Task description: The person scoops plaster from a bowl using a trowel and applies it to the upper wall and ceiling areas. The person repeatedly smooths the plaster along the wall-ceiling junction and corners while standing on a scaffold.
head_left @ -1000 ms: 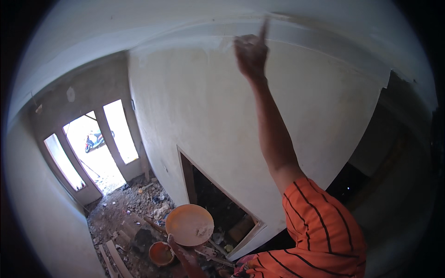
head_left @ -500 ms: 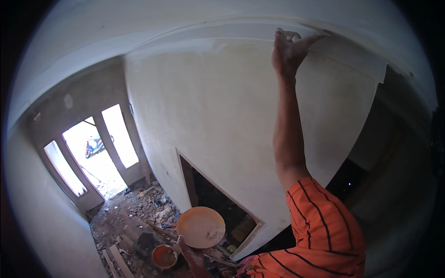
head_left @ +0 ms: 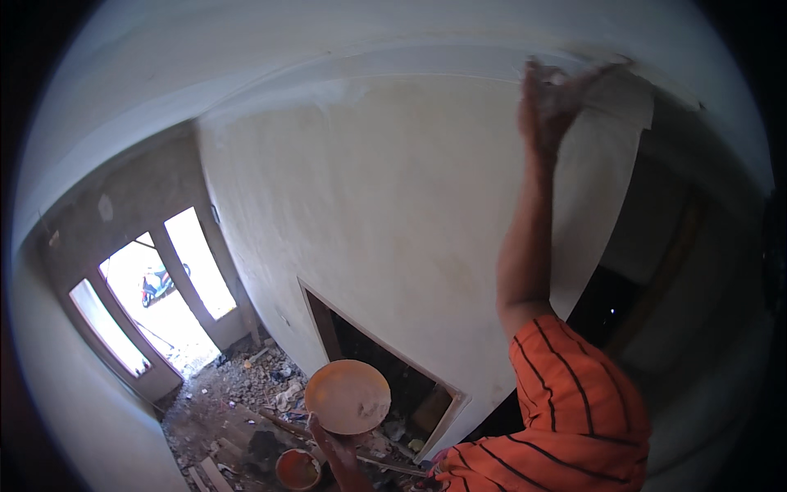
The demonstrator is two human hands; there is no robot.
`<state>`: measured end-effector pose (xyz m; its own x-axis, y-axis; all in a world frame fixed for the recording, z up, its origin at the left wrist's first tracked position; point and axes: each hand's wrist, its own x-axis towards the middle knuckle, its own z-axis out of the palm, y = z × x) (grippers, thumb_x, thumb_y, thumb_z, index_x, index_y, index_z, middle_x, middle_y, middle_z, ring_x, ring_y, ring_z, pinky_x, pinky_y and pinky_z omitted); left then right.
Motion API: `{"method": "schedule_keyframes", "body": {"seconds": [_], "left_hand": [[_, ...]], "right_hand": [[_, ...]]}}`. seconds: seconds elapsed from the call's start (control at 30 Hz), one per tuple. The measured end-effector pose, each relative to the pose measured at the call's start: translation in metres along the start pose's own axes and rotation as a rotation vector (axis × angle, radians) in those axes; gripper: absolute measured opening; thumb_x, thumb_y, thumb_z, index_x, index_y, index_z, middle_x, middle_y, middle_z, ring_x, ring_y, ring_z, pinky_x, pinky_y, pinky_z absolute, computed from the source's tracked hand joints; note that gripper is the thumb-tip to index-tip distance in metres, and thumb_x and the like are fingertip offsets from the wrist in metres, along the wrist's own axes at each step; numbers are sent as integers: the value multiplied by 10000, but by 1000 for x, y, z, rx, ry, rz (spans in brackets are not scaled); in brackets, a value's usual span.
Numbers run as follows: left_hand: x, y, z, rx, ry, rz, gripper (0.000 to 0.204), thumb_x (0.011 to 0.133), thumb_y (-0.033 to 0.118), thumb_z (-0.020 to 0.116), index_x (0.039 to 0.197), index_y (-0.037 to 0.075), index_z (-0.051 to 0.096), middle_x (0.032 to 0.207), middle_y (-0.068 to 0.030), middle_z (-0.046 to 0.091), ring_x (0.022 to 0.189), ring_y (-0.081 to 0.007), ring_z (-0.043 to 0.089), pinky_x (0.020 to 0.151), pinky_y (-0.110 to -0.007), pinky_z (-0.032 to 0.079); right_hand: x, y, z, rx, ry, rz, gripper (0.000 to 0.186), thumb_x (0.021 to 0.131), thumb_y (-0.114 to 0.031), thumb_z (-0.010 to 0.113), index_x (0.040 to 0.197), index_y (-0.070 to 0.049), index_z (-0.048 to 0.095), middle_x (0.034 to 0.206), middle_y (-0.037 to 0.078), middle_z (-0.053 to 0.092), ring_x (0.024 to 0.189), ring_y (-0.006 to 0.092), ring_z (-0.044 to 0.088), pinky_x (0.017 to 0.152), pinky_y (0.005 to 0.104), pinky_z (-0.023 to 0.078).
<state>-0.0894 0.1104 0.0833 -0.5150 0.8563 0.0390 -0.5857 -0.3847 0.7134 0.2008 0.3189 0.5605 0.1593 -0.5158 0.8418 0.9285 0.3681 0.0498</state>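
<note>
My right hand (head_left: 551,102) is raised high on a bare outstretched arm, at the smooth cornice strip (head_left: 459,61) where the wall meets the ceiling. Its fingers look apart, one stretched to the right along the strip; motion blurs them, and a whitish patch shows among them. Low in the view, my left hand (head_left: 329,441) grips the near rim of a round, shallow, orange-rimmed bowl (head_left: 344,398). Pale, plaster-like residue coats the inside of this bowl. The hand's fingers beneath the bowl are hidden.
Below stands an orange bucket (head_left: 297,470) near wooden planks (head_left: 215,474). Rubble (head_left: 261,369) litters the floor. A framed wall opening (head_left: 381,361) lies beside the bowl. The bright doorway (head_left: 152,287) at left shows a motorbike (head_left: 156,284) outside.
My right hand has moved to the right along the cornice. The view has shifted slightly, and the bowl stays in my left hand, a little further left in the picture.
</note>
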Motion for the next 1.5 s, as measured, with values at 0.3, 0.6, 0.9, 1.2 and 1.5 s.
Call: {"method": "schedule_keyframes", "body": {"seconds": [0.3, 0.6, 0.9, 1.2, 1.5], "left_hand": [[-21, -21, -13, -284, 112, -28, 625, 951, 434, 507, 1400, 19, 380, 1313, -140, 516, 1228, -280, 507, 1013, -454, 429], [-30, -78, -44, -80, 320, 122, 541, 939, 379, 531, 1325, 11, 443, 1256, -146, 530, 1120, -283, 563, 946, -435, 478], [-18, -83, -77, -156, 322, 15, 766, 875, 525, 553, 1427, 37, 344, 1350, -182, 452, 1196, -339, 514, 974, -486, 479], [-42, -19, -35, -166, 518, 83, 637, 918, 374, 560, 1409, 24, 356, 1361, -166, 468, 1237, -311, 506, 1034, -471, 446], [-107, 4, -3, 2, 299, 249, 622, 899, 378, 577, 1370, -1, 433, 1276, -155, 536, 1167, -266, 553, 992, -431, 464]], "right_hand": [[-71, -122, 124, 151, -751, 387, 995, 805, -260, 567, 1426, 134, -105, 777, 268, 665, 755, 441, 665, 751, 500, 532], [-166, -158, 213, 198, -908, 325, 1002, 831, -244, 576, 1433, 117, -139, 880, 248, 684, 804, 397, 686, 749, 490, 551], [-193, -183, 263, 227, -1136, 265, 936, 837, -225, 556, 1495, 15, -65, 1013, 225, 685, 907, 364, 688, 802, 461, 547], [-272, -186, 41, 1318, -1607, 164, 557, 900, -329, 606, 1379, -59, 513, 677, -17, 575, 555, 65, 471, 545, 261, 464], [-300, -134, -302, 1646, -2329, 389, 526, 840, -118, 661, 1356, -112, 565, 559, -48, 393, 525, 42, 345, 508, 241, 341]]}}
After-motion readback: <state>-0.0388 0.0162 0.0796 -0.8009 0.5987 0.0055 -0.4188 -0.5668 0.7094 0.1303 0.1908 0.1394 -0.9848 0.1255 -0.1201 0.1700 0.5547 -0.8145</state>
